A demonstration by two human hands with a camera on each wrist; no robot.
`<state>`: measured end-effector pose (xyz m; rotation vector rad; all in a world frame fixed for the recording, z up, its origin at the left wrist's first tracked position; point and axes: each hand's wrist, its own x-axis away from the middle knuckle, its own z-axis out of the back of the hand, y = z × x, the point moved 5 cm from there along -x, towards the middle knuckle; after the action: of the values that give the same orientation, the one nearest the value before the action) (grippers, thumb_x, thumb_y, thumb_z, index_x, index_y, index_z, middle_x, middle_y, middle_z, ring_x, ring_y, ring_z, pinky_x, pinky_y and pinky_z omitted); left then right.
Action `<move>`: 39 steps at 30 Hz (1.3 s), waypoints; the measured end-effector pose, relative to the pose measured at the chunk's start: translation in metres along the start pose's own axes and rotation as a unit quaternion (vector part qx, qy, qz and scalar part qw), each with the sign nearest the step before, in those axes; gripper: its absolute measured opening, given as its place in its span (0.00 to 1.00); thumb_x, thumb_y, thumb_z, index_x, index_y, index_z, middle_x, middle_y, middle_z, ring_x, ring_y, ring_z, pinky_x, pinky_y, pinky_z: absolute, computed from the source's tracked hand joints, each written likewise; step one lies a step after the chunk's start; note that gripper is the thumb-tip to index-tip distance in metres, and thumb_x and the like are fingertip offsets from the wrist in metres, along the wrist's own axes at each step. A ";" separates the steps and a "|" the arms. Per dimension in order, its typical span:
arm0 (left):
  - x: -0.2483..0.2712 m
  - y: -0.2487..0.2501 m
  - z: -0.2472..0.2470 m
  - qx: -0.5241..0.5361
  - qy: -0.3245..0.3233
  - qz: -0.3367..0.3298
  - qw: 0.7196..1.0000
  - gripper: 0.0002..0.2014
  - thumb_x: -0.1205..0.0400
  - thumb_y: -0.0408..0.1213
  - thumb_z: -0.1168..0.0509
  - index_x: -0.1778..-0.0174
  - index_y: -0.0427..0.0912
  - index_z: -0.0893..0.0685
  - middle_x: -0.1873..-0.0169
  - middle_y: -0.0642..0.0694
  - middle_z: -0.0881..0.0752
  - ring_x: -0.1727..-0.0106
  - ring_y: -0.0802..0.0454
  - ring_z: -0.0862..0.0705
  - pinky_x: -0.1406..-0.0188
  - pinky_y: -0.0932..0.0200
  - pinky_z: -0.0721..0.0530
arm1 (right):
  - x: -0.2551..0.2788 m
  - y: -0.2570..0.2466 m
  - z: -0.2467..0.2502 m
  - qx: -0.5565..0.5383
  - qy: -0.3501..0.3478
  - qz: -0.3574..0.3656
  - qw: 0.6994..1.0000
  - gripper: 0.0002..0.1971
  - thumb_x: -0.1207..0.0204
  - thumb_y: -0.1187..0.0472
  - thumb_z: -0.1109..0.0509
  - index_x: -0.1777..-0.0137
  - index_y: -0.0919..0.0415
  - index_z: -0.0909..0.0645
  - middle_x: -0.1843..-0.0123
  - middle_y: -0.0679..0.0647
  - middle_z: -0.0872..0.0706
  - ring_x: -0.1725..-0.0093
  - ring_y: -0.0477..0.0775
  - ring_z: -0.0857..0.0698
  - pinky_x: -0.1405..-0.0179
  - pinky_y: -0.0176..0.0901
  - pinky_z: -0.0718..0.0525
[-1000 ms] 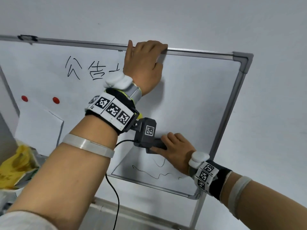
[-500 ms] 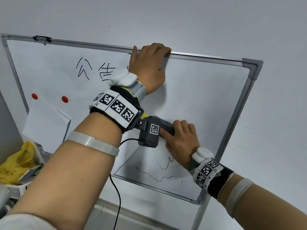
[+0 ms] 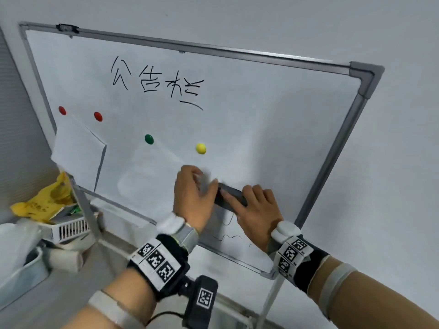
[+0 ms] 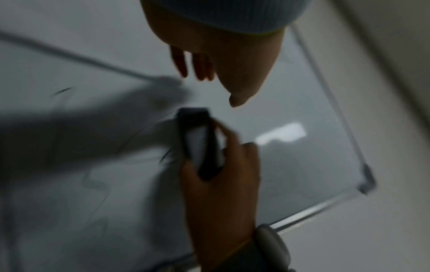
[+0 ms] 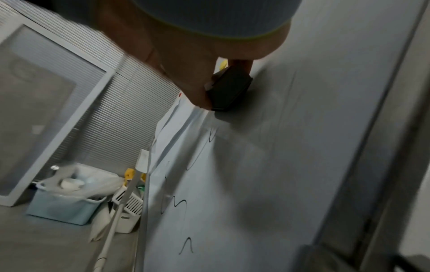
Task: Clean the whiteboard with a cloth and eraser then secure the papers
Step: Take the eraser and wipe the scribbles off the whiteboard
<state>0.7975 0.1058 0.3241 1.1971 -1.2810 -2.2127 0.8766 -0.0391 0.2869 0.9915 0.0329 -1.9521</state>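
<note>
The whiteboard (image 3: 261, 115) bears black characters at the top and black scribbles (image 3: 228, 238) near its lower right corner. My right hand (image 3: 256, 207) grips a black eraser (image 3: 230, 197) and presses it flat on the board just above the scribbles. My left hand (image 3: 192, 193) hovers open beside the eraser's left end, fingers straight in the left wrist view (image 4: 202, 68). The eraser (image 4: 197, 139) (image 5: 230, 88) shows in both wrist views. Two red magnets (image 3: 98, 116) hold a paper (image 3: 76, 157) at the left. A green magnet (image 3: 149, 139) and a yellow magnet (image 3: 200, 148) pin a second paper (image 3: 161, 172).
Left of the board's stand leg (image 3: 88, 210) sit a yellow bag (image 3: 45, 203), a white slotted basket (image 3: 69, 227) and a light-blue bin (image 5: 62, 208) on the floor. Slatted blinds and a framed glass panel (image 5: 35, 110) stand at the far left.
My left hand let go of the board's top edge and dropped down beside the eraser, uncovering the third character and two magnets. The right hand slid the eraser across the lower board.
</note>
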 end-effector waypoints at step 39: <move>0.116 -0.080 -0.126 0.224 0.039 0.440 0.869 0.18 0.23 0.39 0.24 0.42 0.32 0.16 0.44 0.32 0.11 0.46 0.34 0.10 0.52 0.41 0.08 | 0.132 0.094 -0.019 -0.431 0.065 -0.382 0.815 0.09 0.14 0.45 0.49 0.54 0.45 0.35 0.62 0.49 0.23 0.63 0.54 0.22 0.64 0.47 0.27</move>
<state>0.8380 0.0065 0.1679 0.5883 -1.8721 -1.2269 0.9240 -0.1811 0.2212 0.4829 1.4649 -2.1546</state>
